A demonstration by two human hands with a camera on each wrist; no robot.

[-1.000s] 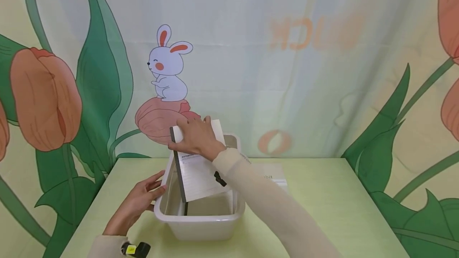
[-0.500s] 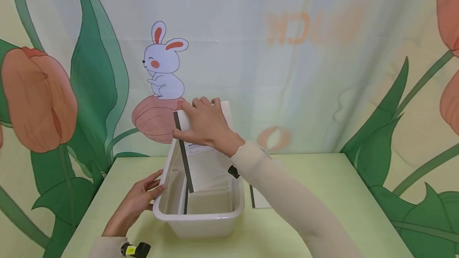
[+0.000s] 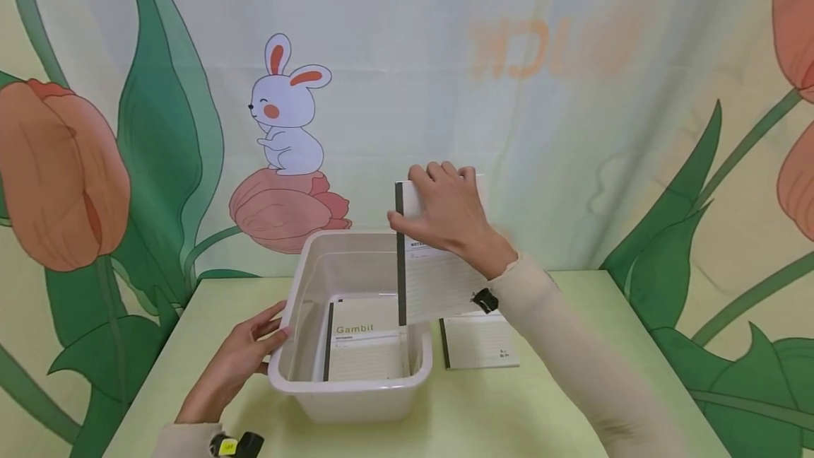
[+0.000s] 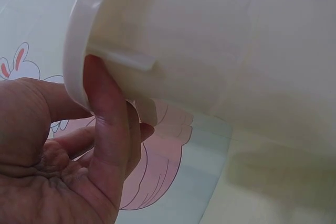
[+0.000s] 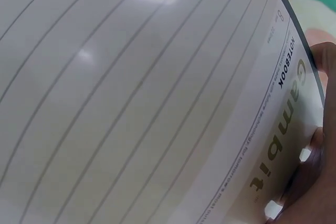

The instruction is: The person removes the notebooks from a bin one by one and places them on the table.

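Note:
My right hand point(image 3: 448, 214) grips a white notebook point(image 3: 439, 281) with a dark spine by its upper part, thumb at the spine and fingers over the top edge. It is upright above the right side of a white plastic basin point(image 3: 356, 401). In the right wrist view, the cover of the notebook point(image 5: 157, 103) shows ruled lines and "Gambit". My left hand point(image 3: 244, 352) holds the basin's left rim; the left wrist view shows fingers point(image 4: 107, 124) hooked under the rim point(image 4: 76, 40). Inside the basin lies another Gambit notebook point(image 3: 365, 355).
On the green table point(image 3: 572, 373), right of the basin, lies another notebook point(image 3: 477, 345), its upper part hidden behind the held one. Behind the table hangs a curtain point(image 3: 407, 90) printed with tulips and a rabbit.
My right hand has lifted the notebook up out of the basin and carried it to the right, uncovering the notebook inside. My left hand keeps its hold on the rim.

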